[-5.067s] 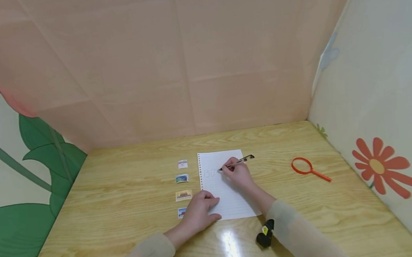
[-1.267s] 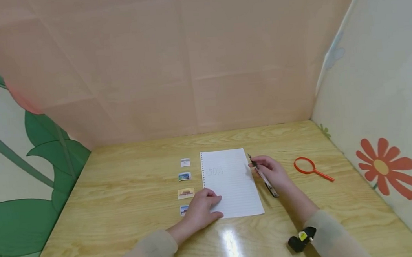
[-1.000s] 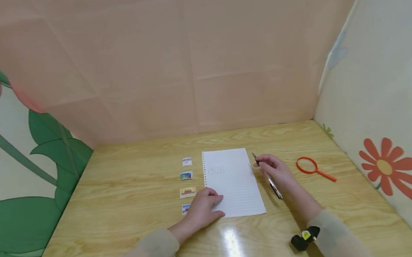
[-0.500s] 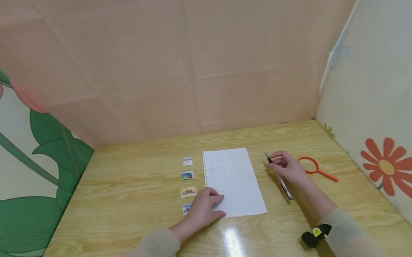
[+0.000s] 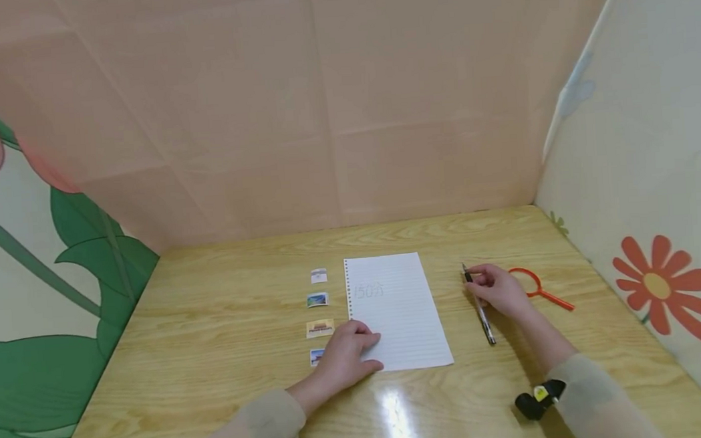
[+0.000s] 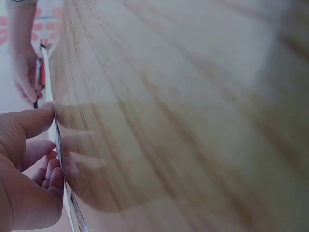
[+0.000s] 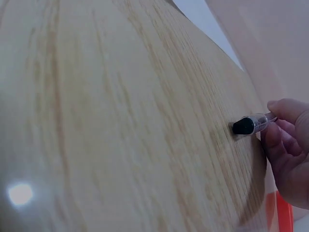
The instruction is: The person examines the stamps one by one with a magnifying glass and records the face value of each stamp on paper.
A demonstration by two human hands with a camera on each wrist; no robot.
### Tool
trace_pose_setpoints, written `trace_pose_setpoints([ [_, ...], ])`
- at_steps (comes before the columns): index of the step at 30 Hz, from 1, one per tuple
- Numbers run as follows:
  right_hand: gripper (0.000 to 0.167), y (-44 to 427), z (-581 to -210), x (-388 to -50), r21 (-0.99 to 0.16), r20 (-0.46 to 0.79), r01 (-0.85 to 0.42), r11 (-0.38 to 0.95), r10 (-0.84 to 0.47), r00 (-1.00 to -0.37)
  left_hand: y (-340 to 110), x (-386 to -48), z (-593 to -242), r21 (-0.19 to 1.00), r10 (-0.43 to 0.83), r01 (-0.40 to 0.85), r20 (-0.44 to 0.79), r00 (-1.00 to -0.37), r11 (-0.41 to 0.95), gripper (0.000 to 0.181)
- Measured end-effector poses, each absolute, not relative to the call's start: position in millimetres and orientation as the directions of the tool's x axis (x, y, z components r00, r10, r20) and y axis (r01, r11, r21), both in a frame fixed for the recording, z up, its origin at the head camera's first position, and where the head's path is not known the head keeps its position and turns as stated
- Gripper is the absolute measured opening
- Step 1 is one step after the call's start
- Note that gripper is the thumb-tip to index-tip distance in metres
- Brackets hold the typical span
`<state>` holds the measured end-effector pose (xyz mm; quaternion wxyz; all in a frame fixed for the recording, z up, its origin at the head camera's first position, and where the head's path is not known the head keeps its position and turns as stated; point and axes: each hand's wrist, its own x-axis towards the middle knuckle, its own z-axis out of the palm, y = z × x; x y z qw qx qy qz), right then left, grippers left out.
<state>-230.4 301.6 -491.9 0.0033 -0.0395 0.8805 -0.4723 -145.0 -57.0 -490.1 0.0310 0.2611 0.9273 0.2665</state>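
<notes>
A lined sheet of paper [image 5: 401,310] with punched holes along its left edge lies on the table, bearing the handwritten figure 150 and a character after it. My left hand [image 5: 345,354] rests on its lower left corner, fingers relaxed, partly covering the nearest of several small stamp-like pictures [image 5: 320,329]. To the right of the sheet, my right hand [image 5: 499,291] pinches a pen [image 5: 484,318] between thumb and fingers. The tip points away from the person. In the right wrist view the pen's black end [image 7: 244,126] is down at the table surface.
A red magnifying glass [image 5: 553,300] lies just right of the right hand, its ring partly behind that hand. The small pictures form a column left of the paper. A pink backdrop [image 5: 250,151] and a flower-patterned wall [image 5: 642,161] border the wooden table [image 5: 213,334].
My right hand has stopped writing and carried the pen right, off the paper, lowering it to the table. One character was added after 150. The left hand has stayed on the sheet.
</notes>
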Motion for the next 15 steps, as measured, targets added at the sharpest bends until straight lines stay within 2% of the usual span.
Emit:
trace_pose_setpoints([
  [15, 0.037, 293.9, -500.0, -232.5, -0.694, 0.129, -0.12, 0.709, -0.041, -0.991, -57.7, -144.6, -490.7, 0.503, 0.501, 0.476, 0.096, -0.86, 0.721, 0.05],
])
